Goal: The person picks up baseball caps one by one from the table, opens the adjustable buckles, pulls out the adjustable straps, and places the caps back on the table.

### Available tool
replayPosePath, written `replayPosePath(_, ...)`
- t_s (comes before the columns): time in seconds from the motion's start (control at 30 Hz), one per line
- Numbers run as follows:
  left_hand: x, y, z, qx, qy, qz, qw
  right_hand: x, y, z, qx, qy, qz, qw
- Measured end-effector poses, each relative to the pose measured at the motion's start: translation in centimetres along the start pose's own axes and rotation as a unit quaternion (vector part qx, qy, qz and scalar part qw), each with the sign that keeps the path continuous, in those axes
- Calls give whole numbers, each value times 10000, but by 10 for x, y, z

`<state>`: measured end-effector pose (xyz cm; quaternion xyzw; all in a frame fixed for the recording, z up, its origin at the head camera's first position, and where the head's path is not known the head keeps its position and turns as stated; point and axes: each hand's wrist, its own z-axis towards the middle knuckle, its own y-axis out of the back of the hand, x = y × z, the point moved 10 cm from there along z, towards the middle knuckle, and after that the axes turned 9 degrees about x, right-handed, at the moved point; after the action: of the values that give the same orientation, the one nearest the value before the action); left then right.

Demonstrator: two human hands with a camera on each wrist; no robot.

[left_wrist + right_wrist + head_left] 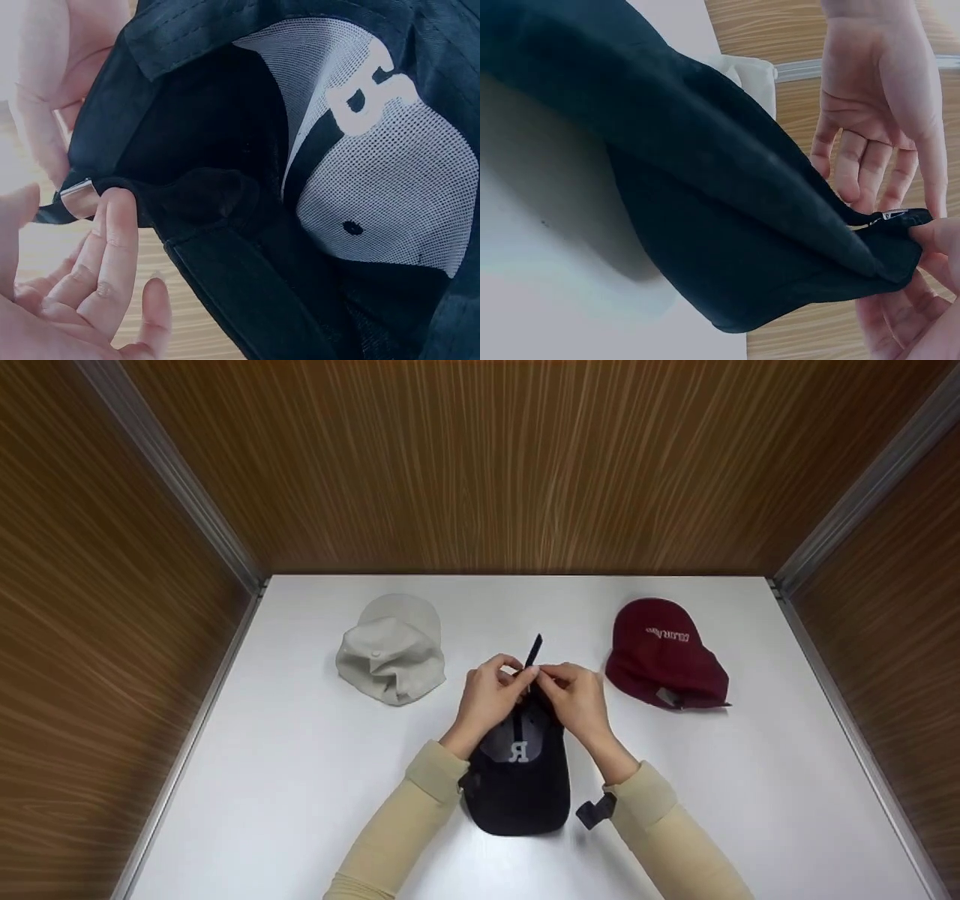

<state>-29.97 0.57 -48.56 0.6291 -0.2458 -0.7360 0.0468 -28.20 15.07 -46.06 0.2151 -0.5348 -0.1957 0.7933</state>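
A black cap point(517, 787) lies upside down at the table's middle, its white mesh lining with a letter point(375, 82) showing. Both hands meet at its back strap point(534, 649), whose free end sticks up. My left hand point(514, 671) pinches the strap at the metal buckle point(79, 199), thumb on one side and fingers point(112, 247) on the other. My right hand point(546, 675) pinches the strap just beside it, and its fingertips point(934, 236) press at the buckle point(894, 216). The cap's crown point(705, 187) is lifted at the rear.
A beige cap point(390, 651) lies to the back left and a maroon cap point(664, 654) to the back right on the white table point(285, 780). Wood-grain walls point(112, 622) close in three sides. A black wrist mount point(596, 810) sits by the right sleeve.
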Motion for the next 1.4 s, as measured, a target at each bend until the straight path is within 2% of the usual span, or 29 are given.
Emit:
replayPosePath(0.2,4,3,1,-97,-3,-63,9999,-3,-2,0,22,103,-1,9999)
replayPosePath(0.5,6,12,2,-326,-261,-138,9990,-2,-3,-1,148,224,-79,9996)
replayPosePath(0.73,7,21,2,-543,-114,-22,9985,3,-11,-3,412,438,-228,9979)
replayPosePath(1.0,15,37,2,-859,-72,-185,9961,-3,-13,-5,526,437,-186,9975)
replayPosePath(1.17,14,37,3,-677,-154,-107,9975,-4,-17,-6,756,422,-243,9960)
replayPosePath(1.4,17,34,2,-507,-124,-210,9984,-6,-21,-5,832,421,-163,9955)
